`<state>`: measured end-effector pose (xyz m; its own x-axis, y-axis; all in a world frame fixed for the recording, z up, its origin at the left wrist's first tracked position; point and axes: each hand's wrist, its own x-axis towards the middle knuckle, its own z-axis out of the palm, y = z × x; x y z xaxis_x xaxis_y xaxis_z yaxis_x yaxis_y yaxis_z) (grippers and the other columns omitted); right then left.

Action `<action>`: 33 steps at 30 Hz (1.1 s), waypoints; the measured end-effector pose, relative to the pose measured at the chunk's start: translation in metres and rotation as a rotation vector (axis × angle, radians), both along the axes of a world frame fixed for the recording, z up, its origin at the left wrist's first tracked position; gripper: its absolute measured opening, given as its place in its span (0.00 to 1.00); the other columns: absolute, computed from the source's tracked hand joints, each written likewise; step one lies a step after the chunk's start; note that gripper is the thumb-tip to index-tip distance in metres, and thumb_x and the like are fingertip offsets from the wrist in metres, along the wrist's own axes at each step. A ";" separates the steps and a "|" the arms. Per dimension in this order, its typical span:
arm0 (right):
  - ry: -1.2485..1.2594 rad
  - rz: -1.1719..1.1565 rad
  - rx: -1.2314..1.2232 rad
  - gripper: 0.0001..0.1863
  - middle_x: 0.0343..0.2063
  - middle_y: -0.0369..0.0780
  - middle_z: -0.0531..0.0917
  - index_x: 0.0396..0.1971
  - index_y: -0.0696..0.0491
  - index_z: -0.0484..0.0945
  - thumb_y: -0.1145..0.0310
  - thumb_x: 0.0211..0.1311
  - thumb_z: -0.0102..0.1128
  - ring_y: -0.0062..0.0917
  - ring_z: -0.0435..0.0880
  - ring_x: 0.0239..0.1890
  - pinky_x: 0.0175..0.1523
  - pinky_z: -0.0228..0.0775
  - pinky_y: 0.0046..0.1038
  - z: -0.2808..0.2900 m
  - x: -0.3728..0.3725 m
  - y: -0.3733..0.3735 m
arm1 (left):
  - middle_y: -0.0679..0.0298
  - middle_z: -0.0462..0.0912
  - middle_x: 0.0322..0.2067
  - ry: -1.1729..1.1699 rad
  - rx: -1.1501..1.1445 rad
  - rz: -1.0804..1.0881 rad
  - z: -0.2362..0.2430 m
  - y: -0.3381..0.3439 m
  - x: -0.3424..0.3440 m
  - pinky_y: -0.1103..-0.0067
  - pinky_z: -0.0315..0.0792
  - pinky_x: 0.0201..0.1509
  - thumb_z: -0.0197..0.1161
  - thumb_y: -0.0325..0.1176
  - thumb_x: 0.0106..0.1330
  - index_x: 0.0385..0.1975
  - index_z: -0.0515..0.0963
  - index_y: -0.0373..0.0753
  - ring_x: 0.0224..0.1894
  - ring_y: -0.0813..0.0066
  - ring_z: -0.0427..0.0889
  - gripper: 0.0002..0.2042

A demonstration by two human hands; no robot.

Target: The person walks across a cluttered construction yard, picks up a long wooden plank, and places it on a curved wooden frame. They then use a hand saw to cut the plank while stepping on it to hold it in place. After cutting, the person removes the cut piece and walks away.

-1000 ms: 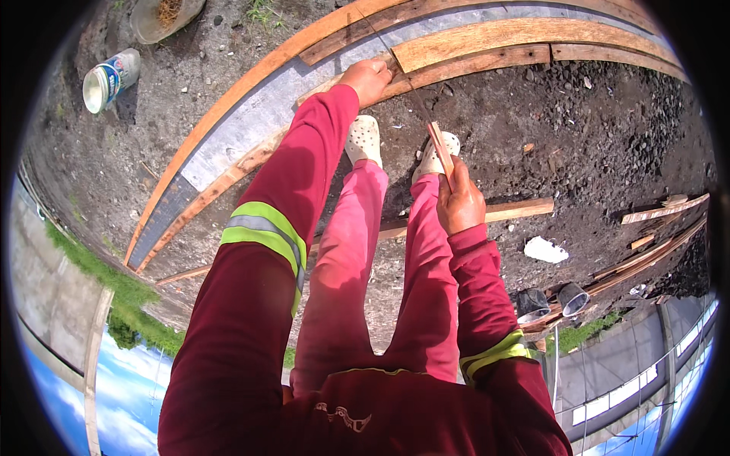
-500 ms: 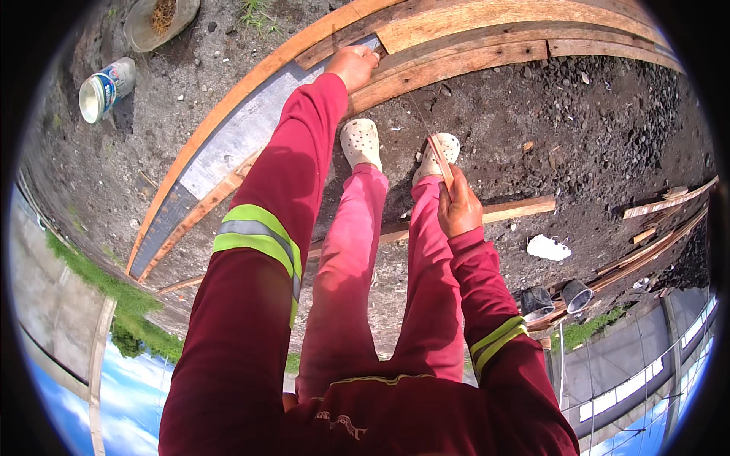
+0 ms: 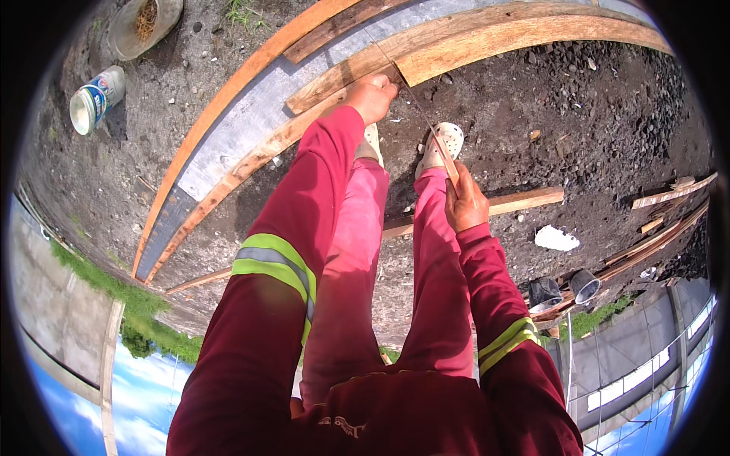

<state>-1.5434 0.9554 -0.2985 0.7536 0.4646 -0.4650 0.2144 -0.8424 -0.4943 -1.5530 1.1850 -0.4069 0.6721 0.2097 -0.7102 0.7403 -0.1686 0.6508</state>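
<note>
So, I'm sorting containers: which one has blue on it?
The white bucket, far left; the tub above and two dark buckets, right, show no blue.

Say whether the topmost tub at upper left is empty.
Not empty: the tub has brown strand-like material showing inside; how full, I cannot tell.

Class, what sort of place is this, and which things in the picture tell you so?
Probably an outdoor building site: there is rough, gravelly ground, long wooden planks lie across it, and a white bucket lies nearby.
</note>
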 end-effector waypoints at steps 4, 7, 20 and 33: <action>-0.032 0.034 0.006 0.22 0.29 0.46 0.79 0.52 0.41 0.65 0.64 0.55 0.54 0.44 0.79 0.28 0.30 0.72 0.40 -0.028 0.001 0.003 | 0.58 0.72 0.20 -0.043 0.051 -0.074 -0.005 0.007 0.005 0.76 0.64 0.32 0.52 0.39 0.59 0.24 0.72 0.33 0.25 0.70 0.69 0.13; -0.004 0.025 0.003 0.22 0.29 0.45 0.79 0.52 0.41 0.65 0.65 0.55 0.54 0.43 0.79 0.29 0.31 0.72 0.39 -0.023 0.004 0.005 | 0.57 0.71 0.18 -0.098 0.074 -0.155 0.001 0.010 0.005 0.74 0.64 0.31 0.53 0.39 0.59 0.22 0.71 0.32 0.24 0.70 0.69 0.14; 0.023 0.065 0.105 0.21 0.35 0.45 0.79 0.50 0.44 0.66 0.65 0.55 0.55 0.41 0.79 0.35 0.36 0.72 0.37 -0.109 0.010 -0.013 | 0.48 0.77 0.29 0.019 0.208 -0.091 -0.031 0.015 0.009 0.69 0.68 0.39 0.52 0.40 0.59 0.28 0.74 0.33 0.35 0.51 0.76 0.14; -0.016 0.039 0.129 0.24 0.31 0.43 0.78 0.52 0.42 0.65 0.67 0.53 0.56 0.42 0.78 0.32 0.35 0.71 0.37 -0.097 0.009 -0.013 | 0.49 0.73 0.23 -0.018 0.277 0.064 -0.040 0.004 0.002 0.69 0.65 0.33 0.52 0.40 0.60 0.24 0.70 0.32 0.28 0.58 0.73 0.15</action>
<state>-1.5347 0.9422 -0.3950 0.7405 0.5489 -0.3877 0.2545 -0.7630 -0.5942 -1.5514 1.1888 -0.4469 0.6632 0.4362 -0.6082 0.7439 -0.2954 0.5994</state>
